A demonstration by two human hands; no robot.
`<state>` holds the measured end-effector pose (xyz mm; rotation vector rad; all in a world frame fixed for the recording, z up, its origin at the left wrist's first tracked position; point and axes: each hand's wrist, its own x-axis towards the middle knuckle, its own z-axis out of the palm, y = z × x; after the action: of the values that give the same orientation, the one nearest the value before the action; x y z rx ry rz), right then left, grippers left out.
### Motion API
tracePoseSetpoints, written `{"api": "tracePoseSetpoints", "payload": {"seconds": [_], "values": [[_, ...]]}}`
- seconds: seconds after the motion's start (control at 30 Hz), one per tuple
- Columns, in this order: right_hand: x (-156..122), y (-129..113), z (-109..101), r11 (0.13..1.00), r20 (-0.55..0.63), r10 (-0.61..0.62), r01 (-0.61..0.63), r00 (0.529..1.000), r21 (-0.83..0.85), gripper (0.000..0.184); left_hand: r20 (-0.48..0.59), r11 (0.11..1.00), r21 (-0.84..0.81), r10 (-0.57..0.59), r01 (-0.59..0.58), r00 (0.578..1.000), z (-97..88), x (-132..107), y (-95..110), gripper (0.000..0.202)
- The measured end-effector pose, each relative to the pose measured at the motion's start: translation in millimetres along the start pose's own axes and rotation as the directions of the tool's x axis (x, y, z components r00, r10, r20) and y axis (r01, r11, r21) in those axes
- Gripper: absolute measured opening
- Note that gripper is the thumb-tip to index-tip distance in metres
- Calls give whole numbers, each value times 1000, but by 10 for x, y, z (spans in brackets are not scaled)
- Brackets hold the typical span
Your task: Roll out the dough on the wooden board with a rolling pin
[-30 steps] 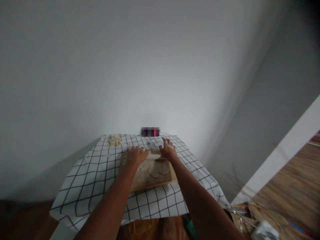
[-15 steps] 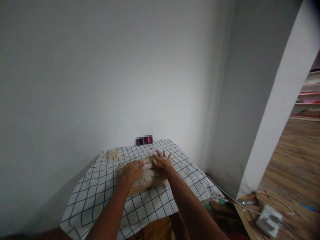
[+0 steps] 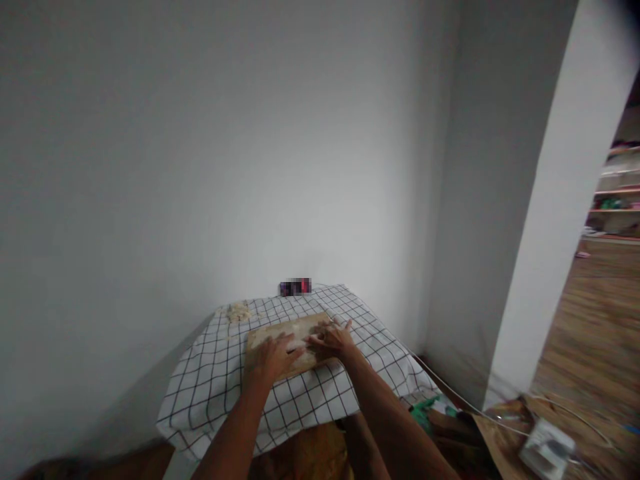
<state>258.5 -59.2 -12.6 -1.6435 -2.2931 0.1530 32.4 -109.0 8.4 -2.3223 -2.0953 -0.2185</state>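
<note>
A wooden board (image 3: 260, 331) dusted with flour lies on the table. My left hand (image 3: 280, 357) lies palm down over its near part, fingers stretched forward and thumb pointing right. Across from it, my right hand (image 3: 334, 337) rests over the board's right side with its fingers spread. Between the two hands a short stretch of a pale rod (image 3: 298, 345), shaped like a rolling pin, shows faintly; my palms and fingers cover the rest. Any dough beneath is mostly hidden and blurred.
A checked cloth (image 3: 200, 373) covers the table, which stands against a white wall (image 3: 320, 167). Pale strips or scraps (image 3: 239, 312) lie in a pile at the back left. A small pixelated dark object (image 3: 295, 287) sits at the back edge. A white box with a cable (image 3: 547, 448) is lower right.
Both hands have moved toward the board's near edge, uncovering more of its far part. The whole view has shifted slightly.
</note>
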Motion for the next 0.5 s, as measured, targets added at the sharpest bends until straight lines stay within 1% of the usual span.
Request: {"api": "tracePoseSetpoints", "payload": {"seconds": [0.1,0.17,0.33,0.5], "values": [[-83,14,0,1000,4,-25,25,1000,18,61,6,1000,1,3,-3,1000,10,-66,38,69],[-136,17,-4,1000,8,-20,20,1000,10,64,-3,1000,7,4,-4,1000,20,-117,54,72],[-300,-23,-22,1000,43,-13,13,999,7,74,4,1000,-17,-19,19,1000,27,-298,110,72],[-535,-127,1,1000,30,9,-9,1000,9,77,-59,999,-2,-34,34,998,61,-524,226,81]]}}
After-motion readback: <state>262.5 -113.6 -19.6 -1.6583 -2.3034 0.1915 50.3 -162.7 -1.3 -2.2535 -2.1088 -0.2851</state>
